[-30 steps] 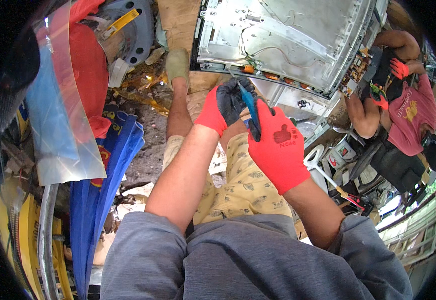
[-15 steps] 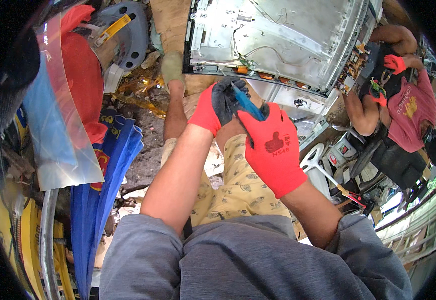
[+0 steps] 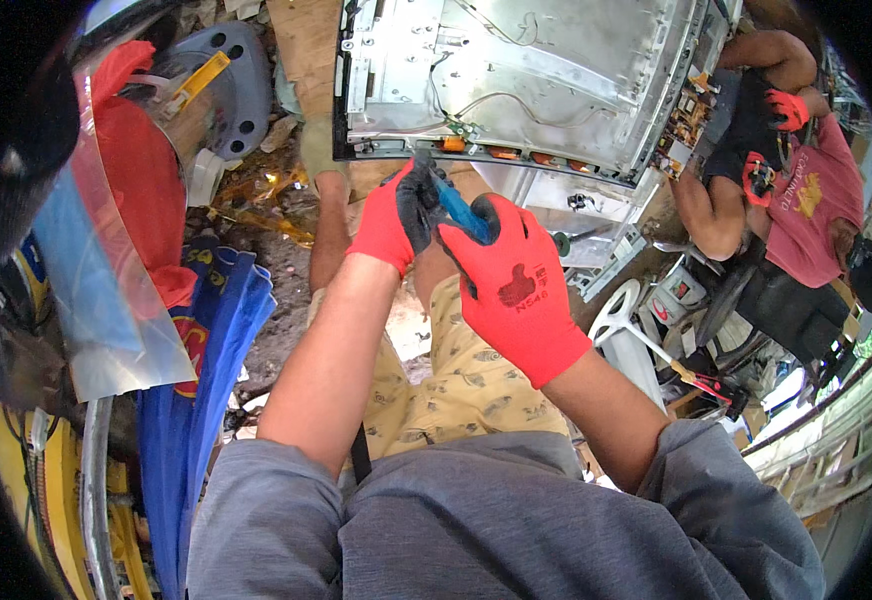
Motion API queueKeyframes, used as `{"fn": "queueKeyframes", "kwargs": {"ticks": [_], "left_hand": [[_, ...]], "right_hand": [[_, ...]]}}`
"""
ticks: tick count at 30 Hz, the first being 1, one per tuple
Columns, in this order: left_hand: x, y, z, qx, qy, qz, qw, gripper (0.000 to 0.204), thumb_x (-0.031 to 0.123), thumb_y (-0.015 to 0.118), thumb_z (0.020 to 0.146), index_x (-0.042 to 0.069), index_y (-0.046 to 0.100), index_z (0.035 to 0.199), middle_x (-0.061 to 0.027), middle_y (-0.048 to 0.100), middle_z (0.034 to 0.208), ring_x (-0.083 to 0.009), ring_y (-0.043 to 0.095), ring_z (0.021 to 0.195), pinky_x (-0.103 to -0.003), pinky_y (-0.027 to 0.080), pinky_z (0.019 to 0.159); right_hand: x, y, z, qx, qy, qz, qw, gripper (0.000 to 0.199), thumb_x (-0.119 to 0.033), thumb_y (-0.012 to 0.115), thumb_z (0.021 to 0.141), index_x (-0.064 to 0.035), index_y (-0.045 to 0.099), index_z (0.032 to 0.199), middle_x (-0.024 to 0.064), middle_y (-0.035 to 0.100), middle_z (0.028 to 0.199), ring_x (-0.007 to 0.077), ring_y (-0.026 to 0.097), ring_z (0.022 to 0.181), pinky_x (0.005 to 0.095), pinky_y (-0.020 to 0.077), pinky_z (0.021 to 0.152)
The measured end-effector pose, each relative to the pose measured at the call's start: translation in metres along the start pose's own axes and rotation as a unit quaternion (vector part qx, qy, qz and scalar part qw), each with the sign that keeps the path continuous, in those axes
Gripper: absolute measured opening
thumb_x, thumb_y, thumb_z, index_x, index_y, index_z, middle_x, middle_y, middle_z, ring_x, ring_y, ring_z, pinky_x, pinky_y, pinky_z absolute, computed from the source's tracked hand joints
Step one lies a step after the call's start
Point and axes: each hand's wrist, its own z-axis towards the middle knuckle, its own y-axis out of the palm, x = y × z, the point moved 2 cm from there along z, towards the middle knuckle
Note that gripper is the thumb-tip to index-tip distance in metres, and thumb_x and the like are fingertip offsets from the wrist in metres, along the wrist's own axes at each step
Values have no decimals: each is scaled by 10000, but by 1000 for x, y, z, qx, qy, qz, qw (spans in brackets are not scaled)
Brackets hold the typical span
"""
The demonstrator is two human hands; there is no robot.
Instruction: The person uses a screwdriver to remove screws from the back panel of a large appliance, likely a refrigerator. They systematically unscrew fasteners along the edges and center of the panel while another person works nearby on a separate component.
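Both my hands wear red gloves with black palms and meet in front of my lap, just below a big metal panel [image 3: 516, 80]. My right hand [image 3: 511, 270] is closed around a slim blue-handled tool [image 3: 464, 212], its front end slanting up and left. I cannot make out the exact kind of tool. My left hand [image 3: 396, 215] is at the tool's front end, its fingers curled and pressed together. Whatever those fingers pinch is hidden by the glove.
A co-worker in a pink shirt [image 3: 816, 205] sits at the right, in red gloves, beside a circuit board [image 3: 691, 120]. A blue folded cloth [image 3: 211, 330], a clear plastic sheet [image 3: 116, 300] and a grey plastic part [image 3: 241, 90] crowd the left. A white-framed item [image 3: 621, 315] stands right of my legs.
The whole view has shifted, so the panel and my hands sit further left. My left fingers are drawn closer together at the tool's front end. The co-worker's gloved hands have moved slightly.
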Motion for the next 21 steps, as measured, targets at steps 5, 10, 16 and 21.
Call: {"fn": "queueKeyframes", "kwargs": {"ticks": [5,10,16,21], "left_hand": [[5,-12,6,24,24,29,999,234,237,576,1004,17,643,1048,-98,683,929,-242,683,862,-351,568,806],[-6,20,-1,62,35,5,997,203,201,550,1009,20,640,1029,-90,673,901,-229,669,797,-340,564,784],[5,-24,11,6,45,45,998,209,218,557,1009,27,639,1032,-86,666,886,-231,657,795,-362,562,795],[-7,9,10,39,33,-12,999,200,229,591,994,42,638,1046,-81,661,881,-223,657,791,-353,565,750]], "right_hand": [[-14,-6,3,-191,275,139,932,505,-235,695,789,-189,584,1280,181,558,1097,369,601,1003,474,506,791],[6,1,-10,-98,108,19,989,520,-301,697,827,-178,557,1313,173,565,1086,364,603,996,477,505,782],[-10,-6,2,-61,161,118,978,456,-162,706,811,-160,623,1260,199,576,1132,384,587,1020,470,489,819],[6,-4,-7,-165,193,94,963,527,-196,729,809,-125,580,1310,210,571,1142,385,587,1021,460,493,823]]}}
